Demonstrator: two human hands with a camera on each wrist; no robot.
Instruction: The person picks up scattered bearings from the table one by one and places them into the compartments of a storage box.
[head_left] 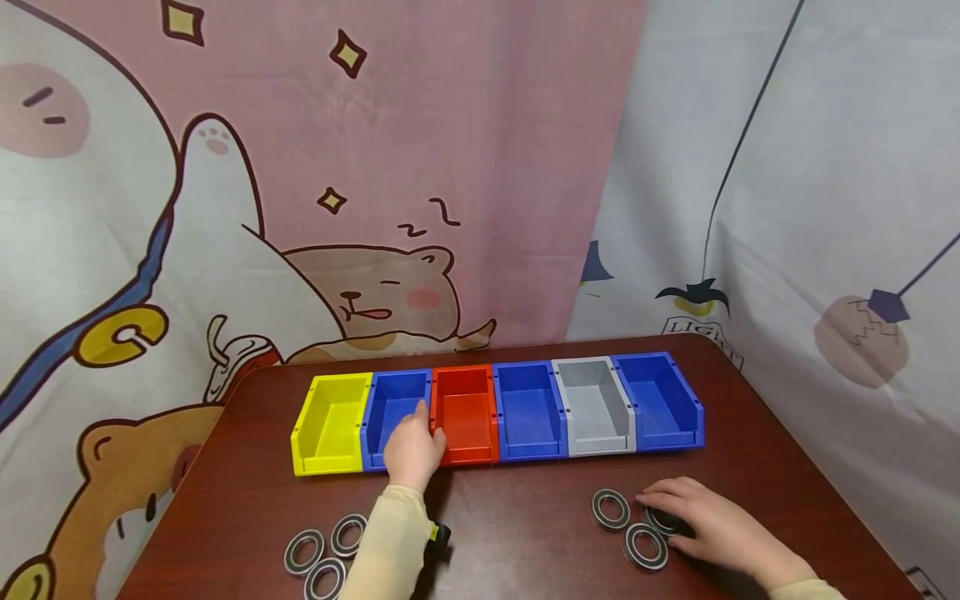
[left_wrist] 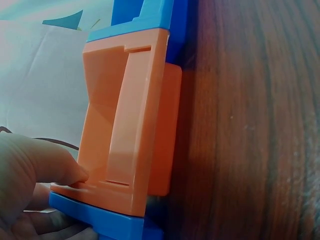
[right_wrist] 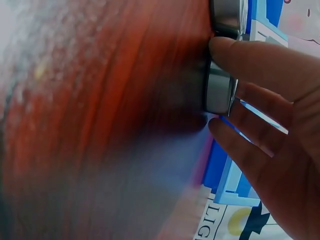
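Observation:
Six joined plastic bins stand in a row. My left hand is at the edge where a blue bin meets the red bin. Its thumb is over the red bin's side, orange-looking in the left wrist view, and other fingers are on the blue side, pinching the adjoining walls. On the right, my right hand has thumb and fingers around a ball bearing, partly hidden in the head view. Two more bearings, one farther left and one nearer me, lie beside it.
Several bearings lie at the table's front left, partly behind the left sleeve. A yellow bin ends the row at left; blue, grey and blue bins continue rightward. Printed curtains hang behind the brown table.

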